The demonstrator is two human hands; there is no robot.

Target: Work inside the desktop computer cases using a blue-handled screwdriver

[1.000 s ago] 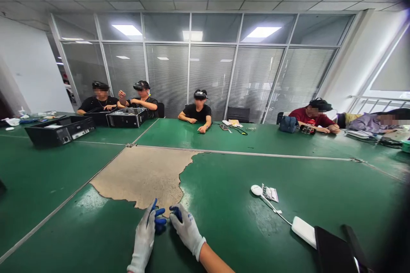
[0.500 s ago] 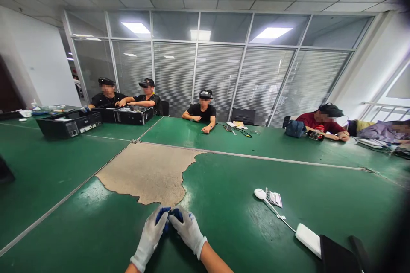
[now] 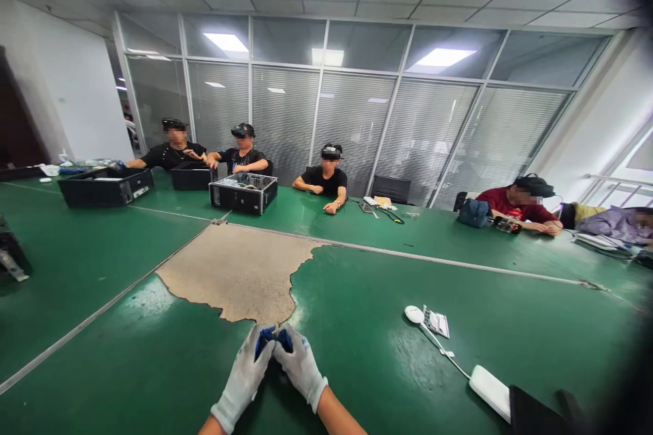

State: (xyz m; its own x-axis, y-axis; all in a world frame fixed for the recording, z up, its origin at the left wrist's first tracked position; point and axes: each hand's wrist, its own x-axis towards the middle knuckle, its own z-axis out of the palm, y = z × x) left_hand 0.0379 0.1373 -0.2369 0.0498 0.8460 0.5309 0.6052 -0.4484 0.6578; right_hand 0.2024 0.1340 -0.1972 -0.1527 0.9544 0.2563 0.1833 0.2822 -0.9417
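My left hand (image 3: 248, 363), in a white glove with blue on the finger side, is curled with its fingertips pressed together. My right hand (image 3: 300, 359), gloved the same way, meets it fingertip to fingertip. Whatever lies between the fingers is too small and too covered to make out. Both hands are just above the green table (image 3: 367, 380), by the lower tip of a bare tan patch (image 3: 239, 268) where the green covering has come away.
To my right lie a white round puck (image 3: 413, 315) on a cable, a small packet (image 3: 437, 322), a white power bank (image 3: 490, 391) and a black flat object (image 3: 541, 414). Black cases (image 3: 243, 194) stand far left, near two people. More people sit across the table.
A black case across the table has moved right, towards the table seam. More of a dark object shows at the left edge. My hands stay together, fingers shifting slightly.
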